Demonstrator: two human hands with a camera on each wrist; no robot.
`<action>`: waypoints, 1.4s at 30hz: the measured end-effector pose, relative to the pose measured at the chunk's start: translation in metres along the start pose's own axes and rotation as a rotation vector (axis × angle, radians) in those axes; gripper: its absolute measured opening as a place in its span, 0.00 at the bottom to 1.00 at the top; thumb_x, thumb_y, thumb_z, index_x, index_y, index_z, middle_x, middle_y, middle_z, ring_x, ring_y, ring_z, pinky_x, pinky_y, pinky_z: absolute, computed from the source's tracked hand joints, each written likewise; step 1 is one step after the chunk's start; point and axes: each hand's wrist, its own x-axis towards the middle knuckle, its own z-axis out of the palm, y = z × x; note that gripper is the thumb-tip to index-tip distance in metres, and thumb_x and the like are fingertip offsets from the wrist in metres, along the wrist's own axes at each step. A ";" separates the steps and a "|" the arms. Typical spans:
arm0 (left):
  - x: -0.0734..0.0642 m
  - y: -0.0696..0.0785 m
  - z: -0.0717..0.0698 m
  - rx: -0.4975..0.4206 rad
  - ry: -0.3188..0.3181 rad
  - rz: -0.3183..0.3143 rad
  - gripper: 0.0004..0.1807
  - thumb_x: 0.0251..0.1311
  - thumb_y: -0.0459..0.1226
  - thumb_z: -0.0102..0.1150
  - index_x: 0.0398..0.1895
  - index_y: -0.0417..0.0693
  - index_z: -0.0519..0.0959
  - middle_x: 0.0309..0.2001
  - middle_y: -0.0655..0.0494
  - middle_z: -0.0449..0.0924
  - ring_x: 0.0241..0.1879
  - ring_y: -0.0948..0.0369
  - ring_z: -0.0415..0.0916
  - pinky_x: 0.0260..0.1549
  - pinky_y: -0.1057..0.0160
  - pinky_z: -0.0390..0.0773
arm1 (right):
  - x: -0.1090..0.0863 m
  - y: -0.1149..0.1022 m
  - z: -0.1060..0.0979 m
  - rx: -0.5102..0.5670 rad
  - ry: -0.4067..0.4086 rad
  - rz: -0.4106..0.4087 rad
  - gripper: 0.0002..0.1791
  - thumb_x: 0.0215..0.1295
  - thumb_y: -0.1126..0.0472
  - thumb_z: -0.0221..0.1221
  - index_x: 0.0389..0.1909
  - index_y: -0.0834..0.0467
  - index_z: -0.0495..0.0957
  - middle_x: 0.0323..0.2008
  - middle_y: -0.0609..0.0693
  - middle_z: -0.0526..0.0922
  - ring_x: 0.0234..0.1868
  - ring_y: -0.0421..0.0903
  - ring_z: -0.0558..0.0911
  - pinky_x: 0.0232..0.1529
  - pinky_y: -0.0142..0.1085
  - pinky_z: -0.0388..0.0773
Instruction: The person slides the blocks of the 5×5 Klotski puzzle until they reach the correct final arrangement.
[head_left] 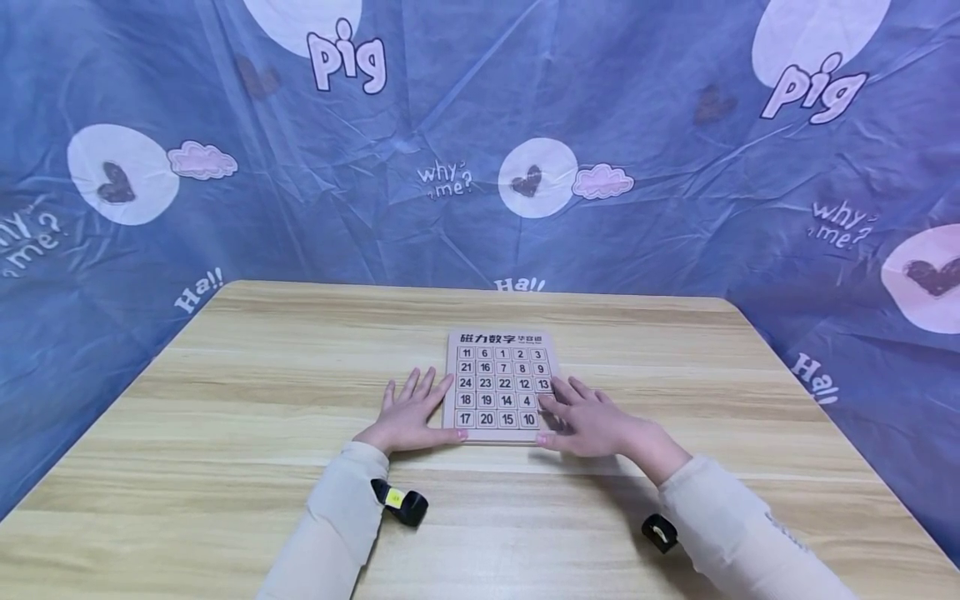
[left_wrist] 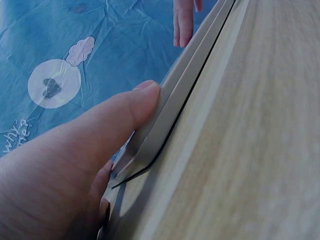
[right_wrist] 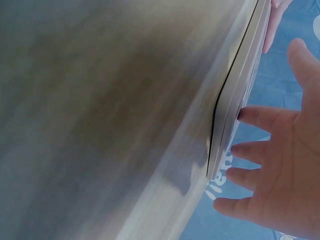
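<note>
A flat number sliding puzzle [head_left: 486,383] lies on the wooden table, its printed title at the far edge and rows of numbered tiles below. My left hand [head_left: 411,421] is spread along its left side. In the left wrist view, the thumb [left_wrist: 146,97] rests on the puzzle's near rim. Over the lower right part reaches my right hand [head_left: 592,423], fingers extended and apart. Its index fingertip is at the right end of the fourth row, and that spot is partly hidden. In the right wrist view, one fingertip [right_wrist: 245,115] meets the puzzle face [right_wrist: 239,107].
The light wood table [head_left: 262,400] extends around the puzzle on all sides. Behind it hangs a blue printed cloth [head_left: 420,100]. A black strap piece [head_left: 408,507] sits at the left sleeve, and another black piece [head_left: 660,533] at the right sleeve.
</note>
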 end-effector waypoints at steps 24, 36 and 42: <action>-0.001 0.002 -0.002 0.014 -0.004 0.001 0.51 0.40 0.70 0.44 0.67 0.58 0.44 0.66 0.48 0.35 0.63 0.50 0.27 0.53 0.44 0.25 | -0.023 -0.011 0.006 0.023 0.008 -0.050 0.43 0.53 0.31 0.41 0.61 0.60 0.58 0.63 0.63 0.48 0.61 0.64 0.45 0.51 0.63 0.45; -0.001 0.002 -0.002 0.002 0.004 0.006 0.51 0.40 0.69 0.45 0.67 0.56 0.44 0.66 0.47 0.36 0.63 0.49 0.27 0.53 0.43 0.25 | -0.005 -0.017 -0.001 -0.020 0.023 -0.082 0.43 0.54 0.30 0.39 0.62 0.58 0.58 0.63 0.62 0.48 0.62 0.62 0.45 0.53 0.61 0.45; -0.001 0.001 -0.001 0.006 0.007 0.008 0.51 0.40 0.70 0.44 0.67 0.56 0.45 0.66 0.47 0.37 0.63 0.49 0.28 0.54 0.43 0.26 | 0.017 -0.032 0.000 -0.056 0.012 -0.100 0.41 0.54 0.31 0.39 0.62 0.53 0.57 0.64 0.61 0.46 0.62 0.62 0.44 0.53 0.61 0.46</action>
